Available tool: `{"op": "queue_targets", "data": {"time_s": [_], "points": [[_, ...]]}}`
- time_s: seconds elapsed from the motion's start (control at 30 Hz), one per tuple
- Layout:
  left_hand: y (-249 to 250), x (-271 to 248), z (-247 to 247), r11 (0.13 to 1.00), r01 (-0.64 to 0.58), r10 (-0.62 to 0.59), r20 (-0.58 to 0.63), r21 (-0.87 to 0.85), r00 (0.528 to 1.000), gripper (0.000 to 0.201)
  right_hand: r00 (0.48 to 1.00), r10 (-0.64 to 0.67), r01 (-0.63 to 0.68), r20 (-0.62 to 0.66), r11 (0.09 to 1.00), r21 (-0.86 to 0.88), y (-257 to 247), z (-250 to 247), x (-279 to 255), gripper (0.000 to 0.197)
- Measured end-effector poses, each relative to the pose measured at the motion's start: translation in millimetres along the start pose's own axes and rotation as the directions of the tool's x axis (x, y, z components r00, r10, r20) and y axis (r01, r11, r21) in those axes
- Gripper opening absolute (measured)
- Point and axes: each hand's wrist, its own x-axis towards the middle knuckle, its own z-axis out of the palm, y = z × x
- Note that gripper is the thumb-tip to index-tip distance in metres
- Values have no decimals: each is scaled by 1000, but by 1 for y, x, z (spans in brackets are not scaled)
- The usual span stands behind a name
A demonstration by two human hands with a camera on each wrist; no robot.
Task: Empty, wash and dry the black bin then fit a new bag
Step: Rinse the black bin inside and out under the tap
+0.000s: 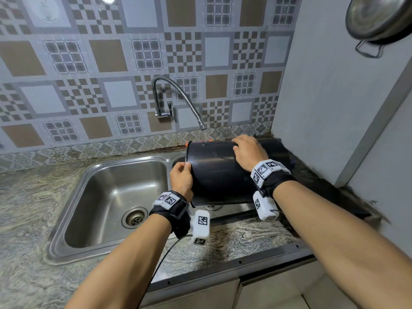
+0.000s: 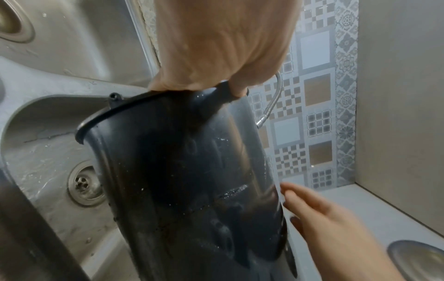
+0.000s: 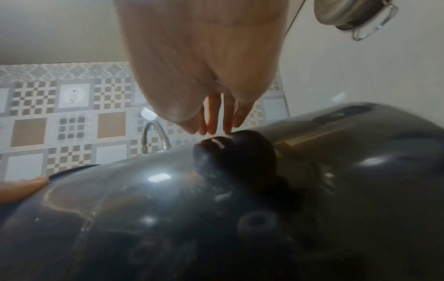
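Observation:
The black bin (image 1: pixel 216 172) lies on its side over the right sink basin, its open rim to the left. Water drops speckle the bin (image 2: pixel 187 180) in the left wrist view. My left hand (image 1: pixel 181 175) grips the near part of that rim, fingers curled over the edge (image 2: pixel 230 89). My right hand (image 1: pixel 247 152) lies on top of the bin nearer its base, fingers reaching over the far side. In the right wrist view those fingers (image 3: pixel 216 114) are fairly straight and touch the glossy bin (image 3: pixel 216 209).
The left sink basin (image 1: pixel 93 210) with its drain (image 1: pixel 134 217) is beside the bin. A flexible tap (image 1: pixel 178 94) hangs just behind the bin. A wall (image 1: pixel 323 108) closes the right side, with a steel pan (image 1: pixel 379 16) hanging high. Something dark (image 1: pixel 334 197) lies right of the bin.

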Motion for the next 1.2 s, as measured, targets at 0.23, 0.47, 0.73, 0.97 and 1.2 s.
{"op": "queue_targets", "data": {"time_s": [0.23, 0.47, 0.73, 0.97, 1.2], "points": [[-2, 12, 2, 999, -26, 29, -134, 17, 991, 29, 946, 282, -266, -161, 957, 116, 56, 22, -26, 56], [-13, 25, -2, 997, -14, 29, -198, 73, 980, 29, 829, 559, -517, 19, 753, 407, 85, 51, -26, 57], [-8, 49, -12, 998, 47, -45, -58, 29, 997, 30, 819, 540, -495, 193, 497, 713, 102, 84, -15, 47], [-2, 76, -19, 984, -22, -11, 183, 179, 983, 40, 807, 566, -464, 170, 430, 774, 102, 102, 5, 46], [-5, 75, -12, 974, -38, -15, 232, 225, 973, 39, 824, 547, -481, 151, 533, 696, 110, 94, 30, 40]]}}
